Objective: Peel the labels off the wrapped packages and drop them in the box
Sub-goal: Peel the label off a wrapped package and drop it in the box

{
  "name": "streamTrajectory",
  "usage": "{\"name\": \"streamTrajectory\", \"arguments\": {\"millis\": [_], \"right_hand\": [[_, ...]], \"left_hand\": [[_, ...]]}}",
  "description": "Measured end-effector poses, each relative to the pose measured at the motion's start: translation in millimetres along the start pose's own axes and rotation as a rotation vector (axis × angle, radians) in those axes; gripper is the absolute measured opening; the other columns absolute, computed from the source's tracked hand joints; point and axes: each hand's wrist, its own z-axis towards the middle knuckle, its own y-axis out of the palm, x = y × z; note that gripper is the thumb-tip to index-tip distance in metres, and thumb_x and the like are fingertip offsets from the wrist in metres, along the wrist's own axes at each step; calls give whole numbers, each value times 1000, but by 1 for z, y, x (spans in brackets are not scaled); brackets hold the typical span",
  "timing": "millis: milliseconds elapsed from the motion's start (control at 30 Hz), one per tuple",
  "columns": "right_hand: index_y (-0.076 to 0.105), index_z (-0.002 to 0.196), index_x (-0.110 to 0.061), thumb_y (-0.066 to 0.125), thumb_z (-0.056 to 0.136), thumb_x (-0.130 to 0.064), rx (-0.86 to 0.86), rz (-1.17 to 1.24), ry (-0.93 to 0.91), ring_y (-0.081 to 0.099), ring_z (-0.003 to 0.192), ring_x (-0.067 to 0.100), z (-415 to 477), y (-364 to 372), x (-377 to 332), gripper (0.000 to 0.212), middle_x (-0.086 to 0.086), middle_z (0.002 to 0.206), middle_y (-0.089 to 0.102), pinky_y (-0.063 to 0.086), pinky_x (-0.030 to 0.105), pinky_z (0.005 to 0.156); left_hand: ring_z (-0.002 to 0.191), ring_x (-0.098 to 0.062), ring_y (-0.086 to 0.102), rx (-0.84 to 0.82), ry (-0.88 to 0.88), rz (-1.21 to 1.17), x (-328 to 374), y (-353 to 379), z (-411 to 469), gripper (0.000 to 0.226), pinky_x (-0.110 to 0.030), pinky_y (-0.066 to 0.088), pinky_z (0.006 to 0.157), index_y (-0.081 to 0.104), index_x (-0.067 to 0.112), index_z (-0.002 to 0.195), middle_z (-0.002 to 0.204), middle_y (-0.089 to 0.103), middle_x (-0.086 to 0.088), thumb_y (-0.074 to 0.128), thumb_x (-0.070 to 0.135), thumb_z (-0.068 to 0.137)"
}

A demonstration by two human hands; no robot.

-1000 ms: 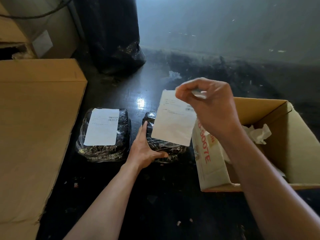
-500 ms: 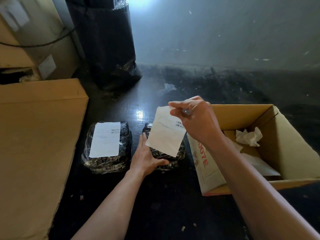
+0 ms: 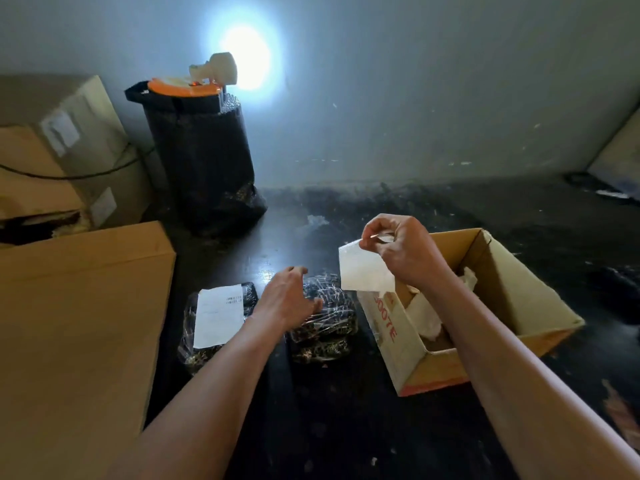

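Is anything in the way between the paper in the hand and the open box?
Nothing visible blocks it. The right hand pinches the peeled label just above the near-left edge of the open box, whose top is uncovered, with crumpled paper inside.

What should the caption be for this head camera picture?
Right hand lifts a peeled label toward the box.

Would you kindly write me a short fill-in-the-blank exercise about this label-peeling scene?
1. The right hand pinches a peeled ____ by its top edge.
2. The peeled label hangs over the near-left corner of the open cardboard ____.
3. The package that keeps its label lies to the ____ of the bare package.
4. The left hand is ____, its fingers spread.

Missing words: label; box; left; open
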Motion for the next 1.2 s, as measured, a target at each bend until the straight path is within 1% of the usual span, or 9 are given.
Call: {"name": "streamTrajectory", "arguments": {"millis": [167,300,400,500,667,800,1000,1133,1200], "right_hand": [[71,89,-23,73,91,-16,90,-110,32,61,101,10,-10,-34,2,7,-8,109,70,43,12,72],[71,90,-27,74,91,-21,159,-201,99,56,101,11,-18,-59,12,7,-11,110,63,50,31,88],[73,86,-25,78,87,-23,151,-296,146,52,108,13,-21,-73,31,5,-6,121,62,46,34,92],[73,89,-26,77,87,-30,198,-430,217,52,108,20,-22,-82,54,7,-3,116,64,38,38,89],[69,89,-27,75,88,-29,148,-482,265,54,115,23,-19,-96,95,7,-3,107,69,34,53,107],[66,86,-27,74,89,-32,40,-483,252,60,111,23,-12,-109,129,9,-3,104,70,37,53,110],[67,87,-26,71,91,-27,-26,-451,202,63,105,22,-5,-109,167,6,-1,100,70,42,56,109],[65,90,-25,70,93,-29,-94,-461,167,66,103,20,-2,-109,185,7,-1,102,72,35,54,112],[63,91,-26,71,92,-29,-131,-473,152,66,100,19,1,-110,194,9,-2,101,71,36,53,111]], "left_hand": [[127,-23,56,-26,139,76,34,-28,8,72,-23,42,95,51,8,146,142,57,-9,79,36,87],[118,-23,60,-26,217,117,65,-32,16,59,-26,48,87,58,9,136,134,61,-9,78,33,85],[113,-22,62,-43,268,158,91,-27,23,58,-24,47,81,61,10,132,130,63,-8,82,34,84],[108,-23,65,-50,294,183,116,-14,31,53,-26,49,78,64,11,128,126,66,-7,81,36,85],[96,-21,65,-70,297,203,152,16,40,51,-22,46,69,61,13,132,123,67,-7,75,40,91],[105,-25,66,-70,237,237,171,42,46,51,-27,48,75,62,11,131,127,65,-8,74,40,91],[77,-19,53,-18,28,161,167,95,51,31,-30,45,64,60,9,112,109,62,-10,71,27,90],[91,-25,51,54,-160,23,160,130,44,53,-38,44,76,44,19,138,107,47,-5,65,34,92],[108,-30,56,47,-240,-86,157,145,42,63,-43,47,91,32,26,152,119,51,-10,61,34,97]]}}
